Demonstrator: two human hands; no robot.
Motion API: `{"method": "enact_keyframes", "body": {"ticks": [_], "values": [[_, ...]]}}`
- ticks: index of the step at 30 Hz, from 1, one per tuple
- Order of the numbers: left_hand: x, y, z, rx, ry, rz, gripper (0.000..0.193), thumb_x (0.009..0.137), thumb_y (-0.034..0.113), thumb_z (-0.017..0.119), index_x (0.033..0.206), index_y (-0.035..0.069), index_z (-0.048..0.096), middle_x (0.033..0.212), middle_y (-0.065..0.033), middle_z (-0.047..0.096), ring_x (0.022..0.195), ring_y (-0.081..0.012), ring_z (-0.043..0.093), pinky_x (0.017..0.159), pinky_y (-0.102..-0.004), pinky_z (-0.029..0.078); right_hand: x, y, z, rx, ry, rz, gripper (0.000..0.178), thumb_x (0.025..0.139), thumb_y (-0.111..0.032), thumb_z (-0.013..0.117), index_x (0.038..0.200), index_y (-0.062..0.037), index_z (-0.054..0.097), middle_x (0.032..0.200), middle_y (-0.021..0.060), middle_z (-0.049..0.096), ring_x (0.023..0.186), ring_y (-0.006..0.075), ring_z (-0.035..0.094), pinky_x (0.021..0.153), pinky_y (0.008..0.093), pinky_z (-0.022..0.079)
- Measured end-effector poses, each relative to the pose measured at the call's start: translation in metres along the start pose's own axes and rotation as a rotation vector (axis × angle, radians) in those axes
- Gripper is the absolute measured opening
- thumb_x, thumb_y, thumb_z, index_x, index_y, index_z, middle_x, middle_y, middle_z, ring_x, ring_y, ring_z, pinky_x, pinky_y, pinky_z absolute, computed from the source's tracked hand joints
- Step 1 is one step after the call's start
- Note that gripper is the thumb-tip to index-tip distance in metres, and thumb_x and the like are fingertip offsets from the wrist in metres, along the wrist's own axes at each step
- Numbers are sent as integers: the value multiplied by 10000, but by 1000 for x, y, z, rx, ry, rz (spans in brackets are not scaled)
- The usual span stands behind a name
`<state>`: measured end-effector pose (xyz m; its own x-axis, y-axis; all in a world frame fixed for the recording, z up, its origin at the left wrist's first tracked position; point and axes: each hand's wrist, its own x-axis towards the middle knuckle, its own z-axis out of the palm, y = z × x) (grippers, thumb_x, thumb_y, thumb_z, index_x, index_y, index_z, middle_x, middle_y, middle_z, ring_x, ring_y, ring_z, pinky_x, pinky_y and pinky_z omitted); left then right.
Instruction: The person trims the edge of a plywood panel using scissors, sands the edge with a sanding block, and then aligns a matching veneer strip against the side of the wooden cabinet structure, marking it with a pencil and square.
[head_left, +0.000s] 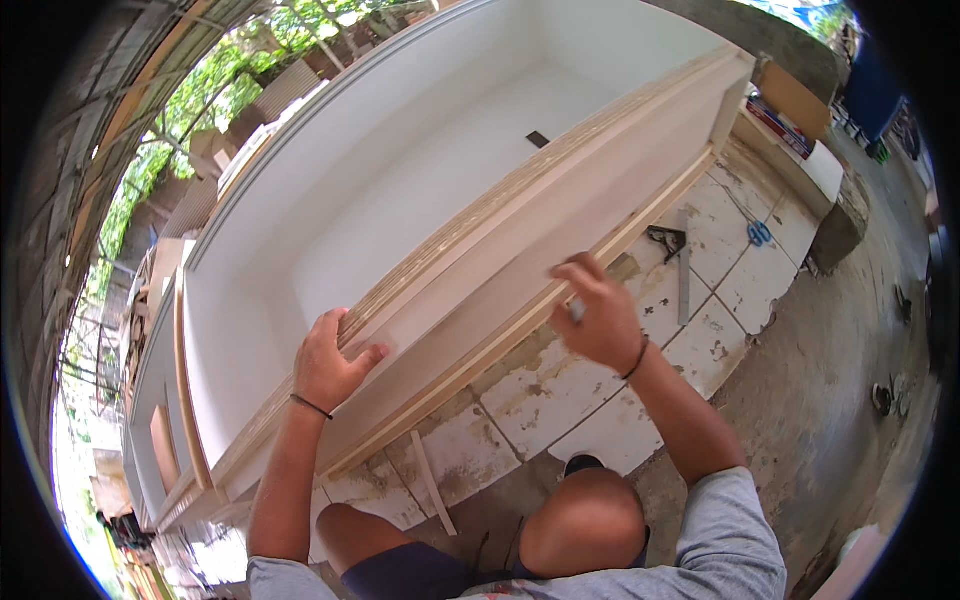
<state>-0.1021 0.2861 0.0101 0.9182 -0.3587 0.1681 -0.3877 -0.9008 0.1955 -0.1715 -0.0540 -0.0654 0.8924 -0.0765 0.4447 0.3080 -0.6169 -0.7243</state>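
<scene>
A long white cabinet carcass [420, 160] with a raw wooden front edge lies tilted before me, its open inside facing up. My left hand [333, 362] is closed over the layered wooden edge [470, 235], fingers on the inner side and thumb on the near face. Over the lower wooden strip [450, 370] hovers my right hand [597, 318], slightly blurred, its fingers bent and thumb apart. A pale spot shows between that thumb and the fingers; whether it is a small object or the floor behind, I cannot tell.
On the cracked floor tiles lie a black-and-silver square [683, 262], blue-handled scissors [759, 233] and a thin wooden strip [433, 485]. A small dark piece [538, 139] sits inside the cabinet. An open cardboard box [790, 105] stands at the far right.
</scene>
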Motion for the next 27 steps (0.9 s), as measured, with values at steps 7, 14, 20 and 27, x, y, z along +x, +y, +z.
{"method": "enact_keyframes", "body": {"ticks": [7,14,20,27], "values": [[94,84,20,174,-211,113,540,786,536,686,842,16,553,719,-198,607,698,-410,603,597,-472,459,-68,278,-42,-259,170,821,311,801,-189,628,1057,-12,626,1023,180,645,882,312,643,776,399,507],[77,68,10,175,-185,131,518,840,524,626,831,16,522,677,-210,550,667,-455,552,561,-481,416,-98,370,-72,-399,129,1099,599,848,-254,560,1370,-3,408,1415,187,403,1254,360,455,1022,415,415],[82,81,8,163,-300,77,448,845,425,645,862,-3,512,703,-207,526,654,-441,525,565,-451,405,-111,466,-152,-677,96,1152,708,835,-166,514,1484,-79,245,1551,137,216,1250,310,496,987,409,454],[87,98,3,149,-350,5,443,819,410,672,911,5,518,715,-196,545,669,-437,555,570,-453,433,-68,480,-181,-709,-139,1248,555,858,-129,492,1401,-119,376,1512,173,248,1231,331,503,964,434,467]]}}
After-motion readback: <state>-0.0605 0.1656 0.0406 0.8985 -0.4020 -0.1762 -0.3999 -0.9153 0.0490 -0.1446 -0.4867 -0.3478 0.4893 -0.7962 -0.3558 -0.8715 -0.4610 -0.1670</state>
